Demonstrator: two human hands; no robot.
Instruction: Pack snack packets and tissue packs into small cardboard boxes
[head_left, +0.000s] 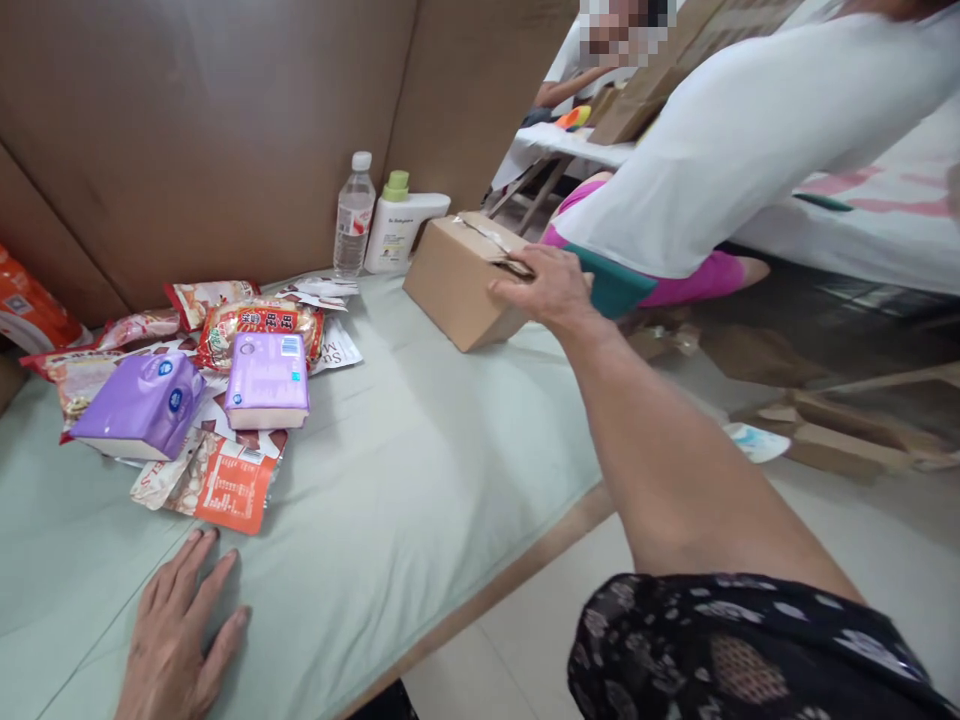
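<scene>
My left hand (176, 635) lies on the pale green cloth with its fingers spread, just below an orange-and-white snack pouch (232, 485). At the far right end of the table, my right hand (551, 285) grips the top edge of a brown cardboard box (454, 280); part of that edge is hidden under the fingers. The box sits at an angle, with a torn-looking seam along its top. Left of it, two purple tissue packs (268, 375) rest among red-edged snack bags (259, 325) and flat white packets (337, 345).
Against a tall cardboard panel (225, 130) stand a clear water bottle (355, 220) and a white bottle with a green cap (397, 230). An orange package (34, 305) leans at left. A person in a white shirt (750, 140) sits beyond the table edge; opened cartons (847, 435) lie on the floor.
</scene>
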